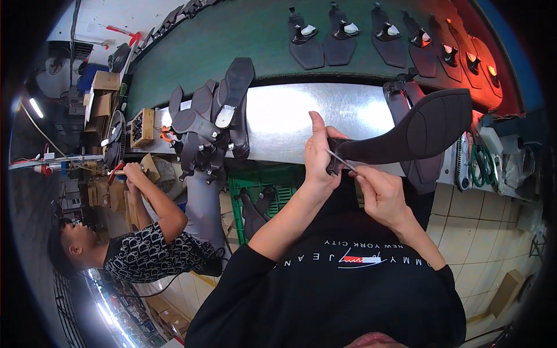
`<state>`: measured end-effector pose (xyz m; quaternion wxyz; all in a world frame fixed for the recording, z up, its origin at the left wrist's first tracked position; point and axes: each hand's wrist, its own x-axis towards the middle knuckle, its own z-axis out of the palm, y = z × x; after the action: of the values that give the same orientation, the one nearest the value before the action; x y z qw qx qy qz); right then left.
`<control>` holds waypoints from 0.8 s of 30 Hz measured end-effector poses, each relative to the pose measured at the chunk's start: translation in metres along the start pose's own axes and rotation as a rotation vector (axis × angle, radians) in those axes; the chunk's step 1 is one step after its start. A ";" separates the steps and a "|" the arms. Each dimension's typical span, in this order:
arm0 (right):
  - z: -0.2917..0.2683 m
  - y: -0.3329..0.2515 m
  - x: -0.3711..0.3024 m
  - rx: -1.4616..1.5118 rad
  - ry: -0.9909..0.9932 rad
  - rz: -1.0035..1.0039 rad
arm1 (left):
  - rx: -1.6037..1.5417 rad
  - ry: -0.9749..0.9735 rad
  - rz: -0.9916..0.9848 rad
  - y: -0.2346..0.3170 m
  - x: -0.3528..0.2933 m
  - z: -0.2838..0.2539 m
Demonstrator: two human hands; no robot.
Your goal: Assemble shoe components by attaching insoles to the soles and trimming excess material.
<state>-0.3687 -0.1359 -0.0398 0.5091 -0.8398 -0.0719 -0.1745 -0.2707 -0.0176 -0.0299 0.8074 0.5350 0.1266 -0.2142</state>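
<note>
Right now, we are holding a dark sole (432, 124) above the right part of the silver bench (290, 116), its broad end pointing to the right. Our left hand (319, 159) is gripping its narrow end, the thumb standing up and apart while the other fingers are curling around the piece. With our right hand (383, 194) we are pinching a slim metal tool (343, 160) between thumb and fingers, its tip lying beside that narrow end; whether the two are touching, we cannot tell. On the bench's left part a heap of dark sandals (200, 124) is resting, and a wooden box (149, 125) is sitting toward its left end. Beyond the bench a row of sandals (339, 47) is lying on a green belt (232, 37). Below the bench's near edge a green crate (284, 195) is holding dark pieces (253, 216). At the bench's right end, green-handled scissors (481, 165) are lying. Near the bench's left part, a co-worker (154, 249) is stretching both arms forward.
</note>
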 end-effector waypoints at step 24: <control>0.015 -0.007 -0.003 0.025 -0.141 -0.053 | -0.616 -0.225 -0.377 0.002 0.015 -0.011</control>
<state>-0.3708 -0.1194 -0.0412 0.5086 -0.8412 -0.1319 -0.1275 -0.2560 -0.0099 -0.0388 0.8856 0.2076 0.1920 -0.3685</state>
